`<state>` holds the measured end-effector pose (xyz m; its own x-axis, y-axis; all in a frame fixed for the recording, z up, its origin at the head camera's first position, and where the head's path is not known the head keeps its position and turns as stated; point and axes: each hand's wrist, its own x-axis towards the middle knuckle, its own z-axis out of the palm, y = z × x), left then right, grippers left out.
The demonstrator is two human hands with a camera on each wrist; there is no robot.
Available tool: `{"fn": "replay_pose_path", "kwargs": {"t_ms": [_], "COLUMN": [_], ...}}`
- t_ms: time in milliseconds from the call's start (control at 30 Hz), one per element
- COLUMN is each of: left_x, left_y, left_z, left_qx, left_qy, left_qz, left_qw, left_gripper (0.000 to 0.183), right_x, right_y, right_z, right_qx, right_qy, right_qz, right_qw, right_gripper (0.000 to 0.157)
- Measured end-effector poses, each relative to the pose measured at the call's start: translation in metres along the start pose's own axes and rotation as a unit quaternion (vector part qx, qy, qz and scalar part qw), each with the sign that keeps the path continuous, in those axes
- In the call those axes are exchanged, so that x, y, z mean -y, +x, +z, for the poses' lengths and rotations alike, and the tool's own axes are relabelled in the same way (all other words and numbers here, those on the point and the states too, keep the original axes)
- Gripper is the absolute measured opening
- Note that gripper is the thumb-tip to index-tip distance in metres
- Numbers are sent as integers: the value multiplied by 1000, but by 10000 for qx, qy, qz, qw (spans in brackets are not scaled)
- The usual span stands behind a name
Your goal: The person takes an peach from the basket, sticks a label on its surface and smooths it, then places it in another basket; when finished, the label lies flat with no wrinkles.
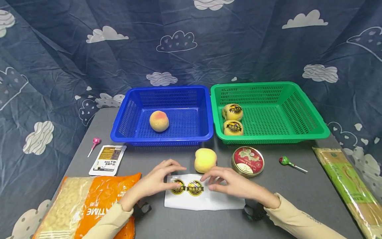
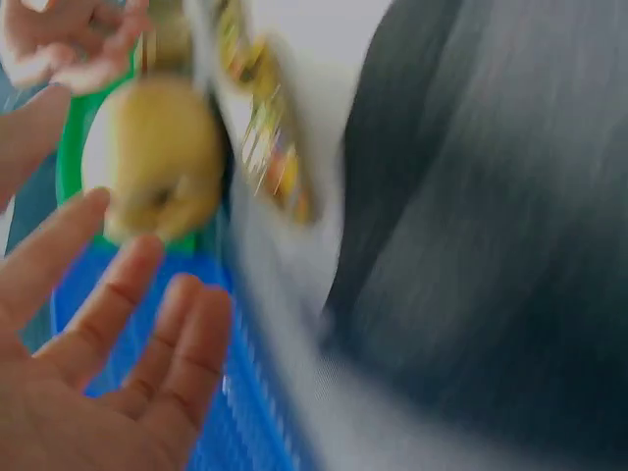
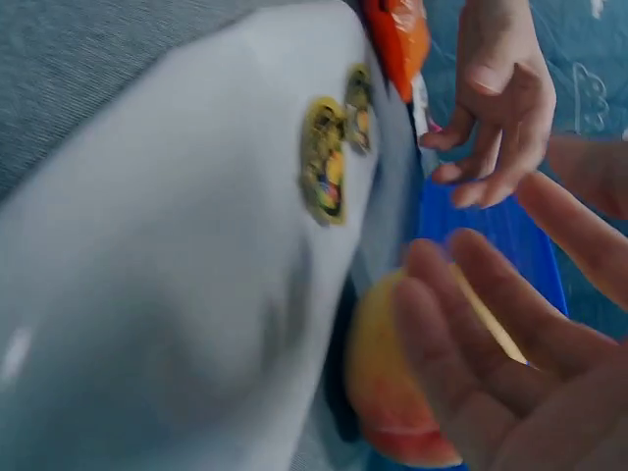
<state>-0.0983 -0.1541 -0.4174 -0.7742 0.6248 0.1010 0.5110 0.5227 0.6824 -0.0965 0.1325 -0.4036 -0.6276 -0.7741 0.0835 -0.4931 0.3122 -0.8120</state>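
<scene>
A white sheet with two round black-and-gold stickers lies flat on the table. My left hand hovers at its left end, fingers spread and holding nothing, as the left wrist view also shows. Over the right part of the sheet is my right hand, its fingers loosely extended with nothing in them. A yellow peach sits just beyond the sheet, between the hands and close to the right fingertips. Whether the right fingers touch the sheet or peach, I cannot tell.
One peach lies in the blue basket; two stickered peaches are in the green basket. Around them are a round tin, lollipops, a white pouch, an orange-and-clear bag and a long green packet.
</scene>
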Motion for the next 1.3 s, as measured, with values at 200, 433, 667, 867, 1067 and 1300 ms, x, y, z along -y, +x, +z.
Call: {"fn": "replay_pose_path", "kwargs": {"t_ms": [200,433,667,867,1067,1300], "left_x": [-8,-9,-8,-7,-8,-14], "left_y": [-1,2,2,1,6,24], "left_z": [26,39,42,43,35,17], "left_qx": [641,827,639,678,446,-601], "left_qy": [1049,1702,1799,1836,1440,290], "left_qz": [45,-88,68,47,40,-135], "left_qw": [9924,9819,9816,9806,9886,9977], "left_gripper": [57,62,63,62,56,53], "right_x": [4,4,-1,-4,-5,-7], "right_y": [-5,-8,-3,1,7,19], "right_z": [18,31,34,22,6,-11], "right_qx": [877,935,474,-479,-1589,-2301], "right_qy": [-1283,-1942,-1374,236,1350,1026], "right_qz": [234,165,235,410,607,767], "right_qw": [9876,9764,9891,9977,9761,9647], "right_gripper": [35,44,36,23,15,15]}}
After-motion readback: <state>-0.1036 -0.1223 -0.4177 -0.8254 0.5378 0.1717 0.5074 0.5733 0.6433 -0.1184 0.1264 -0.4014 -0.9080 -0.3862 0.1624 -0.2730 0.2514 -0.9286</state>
